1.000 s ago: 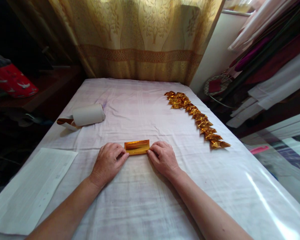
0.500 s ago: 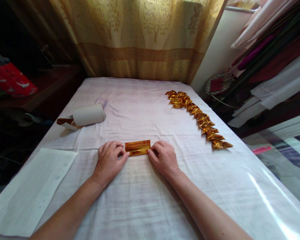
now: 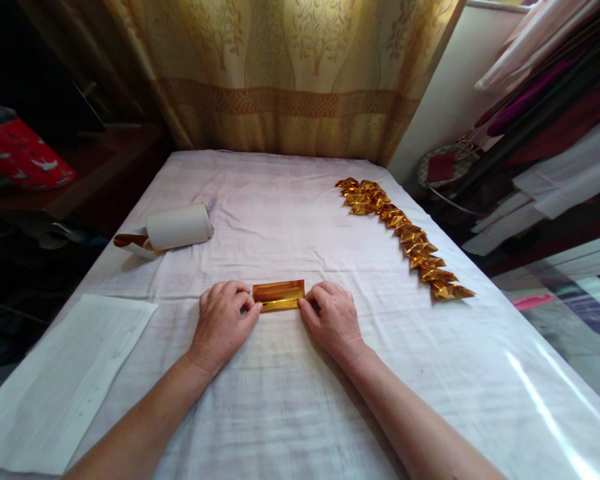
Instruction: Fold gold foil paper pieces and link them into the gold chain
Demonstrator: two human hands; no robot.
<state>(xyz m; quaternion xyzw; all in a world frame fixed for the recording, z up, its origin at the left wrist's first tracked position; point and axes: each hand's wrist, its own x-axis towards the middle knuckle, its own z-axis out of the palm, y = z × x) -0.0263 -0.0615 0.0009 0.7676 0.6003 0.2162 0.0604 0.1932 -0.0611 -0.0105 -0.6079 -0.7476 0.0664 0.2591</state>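
A small sheet of gold foil paper (image 3: 279,295) lies in front of me, its near edge folded over into a narrow strip. My left hand (image 3: 225,312) pinches its left end near the fold, thumb at the near corner. At the opposite end, my right hand (image 3: 331,316) grips the near right corner between thumb and curled fingers. Both hands rest on the cloth. Beyond them to the right runs a chain of folded gold foil pieces (image 3: 414,243), several of them close together.
A white roll (image 3: 179,227) with a loose gold-lined end lies at the left. Nearer on that side is a flat white sheet (image 3: 75,380). Everything rests on a white cloth-covered surface (image 3: 280,413). A patterned curtain (image 3: 290,80) hangs behind; clothes (image 3: 570,167) hang at the right.
My view has shifted slightly, so things at the right appear a little further right. Both hands keep their hold on the gold foil paper, whose folded near edge looks flatter.
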